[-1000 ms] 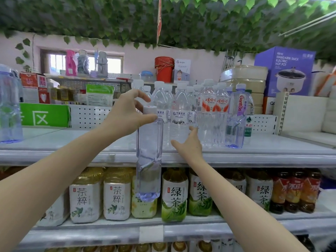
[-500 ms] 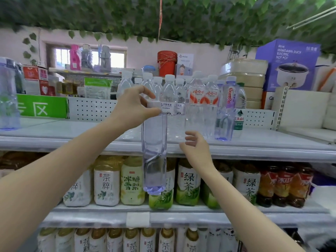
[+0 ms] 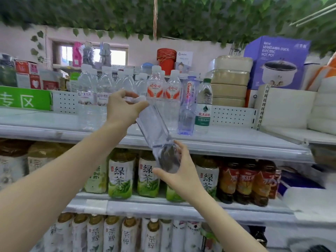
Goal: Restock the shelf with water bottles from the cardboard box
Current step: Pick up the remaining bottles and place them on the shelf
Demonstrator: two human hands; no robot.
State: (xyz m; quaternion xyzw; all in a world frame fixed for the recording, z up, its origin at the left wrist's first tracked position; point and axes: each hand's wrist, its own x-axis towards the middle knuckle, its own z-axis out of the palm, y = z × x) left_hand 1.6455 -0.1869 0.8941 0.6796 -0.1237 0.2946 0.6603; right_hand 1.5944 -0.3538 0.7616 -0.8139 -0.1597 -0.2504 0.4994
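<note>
A clear, tall water bottle [image 3: 154, 130] hangs tilted in front of the top shelf [image 3: 227, 140], its white cap up left and its base down right. My left hand [image 3: 121, 108] pinches it at the cap and neck. My right hand [image 3: 178, 171] cups the base from below, thumb and fingers curled round it. Behind the bottle, several water bottles [image 3: 127, 84] stand in rows on the top shelf, among them red-labelled ones [image 3: 164, 90], a blue-tinted one [image 3: 187, 108] and a green-labelled one [image 3: 203, 113]. The cardboard box is out of view.
Green tea bottles [image 3: 121, 177] and red-labelled drinks [image 3: 245, 180] fill the shelf below; more tea bottles [image 3: 109, 235] stand on the lowest row. Stacked containers [image 3: 230, 80] and a purple hot pot box [image 3: 276, 62] sit at the top right. Bare shelf surface lies at the left [image 3: 36, 119].
The bottle went from hanging upright to tilted, base swung right. My right hand left the shelf edge, dropped and took hold of the base. The view shifted downward.
</note>
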